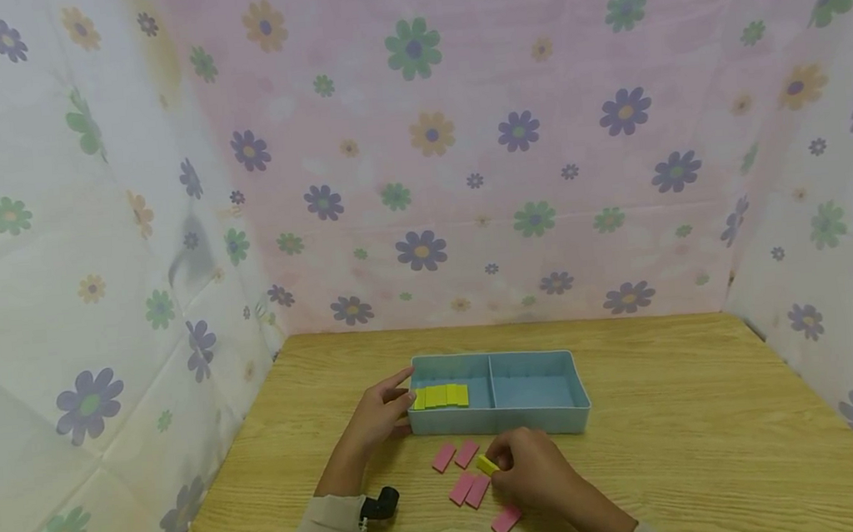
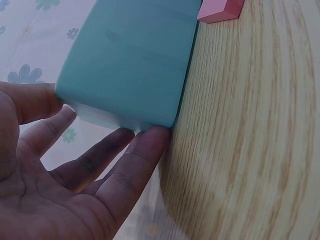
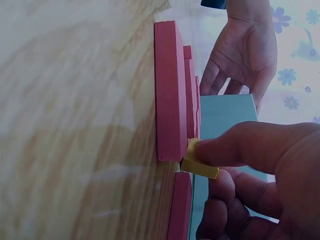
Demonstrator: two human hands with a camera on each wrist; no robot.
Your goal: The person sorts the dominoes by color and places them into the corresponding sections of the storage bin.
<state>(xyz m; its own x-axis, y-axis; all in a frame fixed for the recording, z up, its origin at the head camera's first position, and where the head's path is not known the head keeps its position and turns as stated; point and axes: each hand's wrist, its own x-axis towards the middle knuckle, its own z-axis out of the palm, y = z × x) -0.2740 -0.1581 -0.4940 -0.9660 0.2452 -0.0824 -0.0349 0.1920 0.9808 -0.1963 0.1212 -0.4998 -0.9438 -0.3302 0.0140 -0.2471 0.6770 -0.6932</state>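
Observation:
A light blue two-compartment box (image 1: pixel 499 423) sits on the table, with several yellow tiles (image 1: pixel 440 396) in a row in its left compartment. My left hand (image 1: pixel 379 412) touches the box's left end; in the left wrist view its spread, fairly straight fingers (image 2: pixel 135 175) rest against the end wall. Between thumb and fingers my right hand (image 1: pixel 533 468) pinches a yellow tile (image 3: pixel 200 162), just in front of the box. Several pink tiles (image 1: pixel 444 457) lie on the table beside that hand, two of them touching. One more pink tile (image 1: pixel 507 520) is nearer to me.
The box's right compartment (image 1: pixel 537 382) shows only its blue floor, and a divider (image 1: pixel 492 382) separates it from the left one. Wood-grain table (image 1: pixel 695 428) extends to both sides. Flowered cloth (image 1: pixel 477 145) hangs behind and at the sides.

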